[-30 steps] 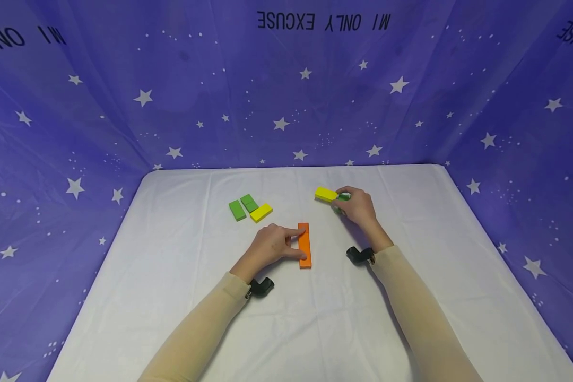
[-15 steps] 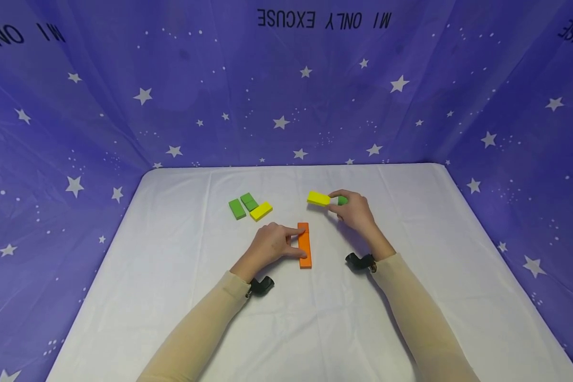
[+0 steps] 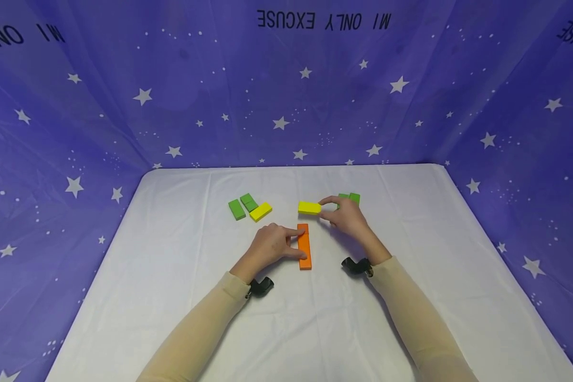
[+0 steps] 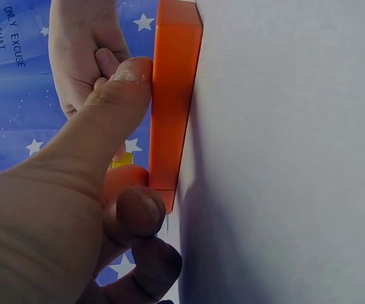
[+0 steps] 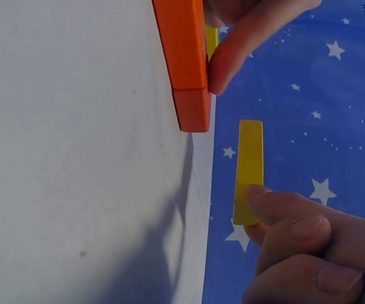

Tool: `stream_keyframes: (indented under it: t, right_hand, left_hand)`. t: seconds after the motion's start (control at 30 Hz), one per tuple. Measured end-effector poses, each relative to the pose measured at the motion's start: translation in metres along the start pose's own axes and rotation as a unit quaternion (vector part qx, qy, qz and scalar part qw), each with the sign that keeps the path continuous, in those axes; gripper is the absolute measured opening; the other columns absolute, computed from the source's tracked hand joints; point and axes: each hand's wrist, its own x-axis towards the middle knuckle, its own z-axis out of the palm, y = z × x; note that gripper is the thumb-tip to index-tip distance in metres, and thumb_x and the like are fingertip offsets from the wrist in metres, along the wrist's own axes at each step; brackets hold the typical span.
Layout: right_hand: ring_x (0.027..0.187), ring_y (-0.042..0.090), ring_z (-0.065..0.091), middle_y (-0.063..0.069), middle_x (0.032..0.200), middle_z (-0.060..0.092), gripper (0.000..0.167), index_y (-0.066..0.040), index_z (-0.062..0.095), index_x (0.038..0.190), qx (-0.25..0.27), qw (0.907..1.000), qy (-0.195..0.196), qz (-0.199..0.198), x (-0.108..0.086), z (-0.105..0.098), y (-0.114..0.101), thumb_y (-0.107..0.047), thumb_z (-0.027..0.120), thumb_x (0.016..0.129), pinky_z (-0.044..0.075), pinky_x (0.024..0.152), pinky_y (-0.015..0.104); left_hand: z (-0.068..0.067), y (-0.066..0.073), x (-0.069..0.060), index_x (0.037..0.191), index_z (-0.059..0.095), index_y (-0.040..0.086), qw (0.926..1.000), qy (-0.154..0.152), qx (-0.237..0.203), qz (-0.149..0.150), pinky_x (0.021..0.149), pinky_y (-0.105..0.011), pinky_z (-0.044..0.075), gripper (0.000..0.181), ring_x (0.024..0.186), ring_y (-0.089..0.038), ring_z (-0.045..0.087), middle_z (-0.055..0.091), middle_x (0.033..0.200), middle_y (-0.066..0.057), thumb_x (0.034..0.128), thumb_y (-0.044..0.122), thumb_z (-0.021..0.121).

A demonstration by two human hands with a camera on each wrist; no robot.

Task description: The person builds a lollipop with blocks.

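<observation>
Two orange blocks, a longer one (image 3: 304, 248) and a short piece (image 3: 303, 227), lie end to end on the white table. My left hand (image 3: 271, 245) rests its thumb and index fingertip on top of them, spread apart; in the left wrist view the thumb (image 4: 128, 85) lies on the long block. My right hand (image 3: 348, 216) pinches a yellow block (image 3: 309, 208) by its right end between thumb and finger. That block is raised just beyond the far end of the orange row; the right wrist view shows a gap between the yellow block (image 5: 250, 152) and the orange piece (image 5: 193, 111).
Left of the orange row lie a green block (image 3: 236, 209), a pair of small green pieces (image 3: 249, 202) and another yellow block (image 3: 261, 211). More green blocks (image 3: 355, 198) lie behind my right hand, partly hidden. A starry blue cloth (image 3: 286, 95) stands behind the table.
My right hand has carried the yellow block left and nearer, toward the far end of the orange row, uncovering green blocks behind it. The left hand has stayed on the orange blocks.
</observation>
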Motion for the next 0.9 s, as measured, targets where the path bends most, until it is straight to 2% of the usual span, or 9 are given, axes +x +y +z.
stream_keyframes:
  t: [0.27, 0.63, 0.9]
  right_hand:
    - [0.051, 0.016, 0.057, 0.007, 0.061, 0.066, 0.035, -0.018, 0.075, 0.129, -0.011, 0.9997, -0.015, -0.014, -0.001, 0.010, 0.000, -0.028, 0.078, 0.095, 0.042, 0.052, 0.027]
    - [0.046, 0.012, 0.051, 0.001, 0.054, 0.061, 0.033, -0.017, 0.076, 0.126, -0.026, 0.9986, -0.025, -0.038, -0.002, 0.020, 0.003, -0.027, 0.078, 0.094, 0.038, 0.049, 0.025]
    - [0.045, 0.013, 0.049, -0.002, 0.051, 0.055, 0.032, -0.015, 0.077, 0.125, -0.034, 0.9981, -0.029, -0.043, -0.002, 0.021, 0.000, -0.023, 0.077, 0.094, 0.037, 0.048, 0.025]
  left_hand:
    - [0.000, 0.001, -0.001, 0.134, 0.076, 0.027, 1.0000, -0.002, 0.003, -0.001, 0.055, -0.024, 0.030, 0.068, 0.056, -0.009, 0.043, 0.052, 0.063, 0.009, 0.0758, 0.058, 0.091]
    - [0.002, 0.002, -0.002, 0.136, 0.074, 0.029, 0.9999, -0.007, 0.003, -0.007, 0.054, -0.024, 0.029, 0.069, 0.055, -0.009, 0.042, 0.052, 0.063, 0.008, 0.0758, 0.060, 0.090]
    - [0.000, 0.001, -0.001, 0.137, 0.074, 0.028, 0.9999, 0.009, 0.009, 0.006, 0.054, -0.024, 0.027, 0.071, 0.055, -0.009, 0.041, 0.049, 0.061, 0.007, 0.0750, 0.059, 0.091]
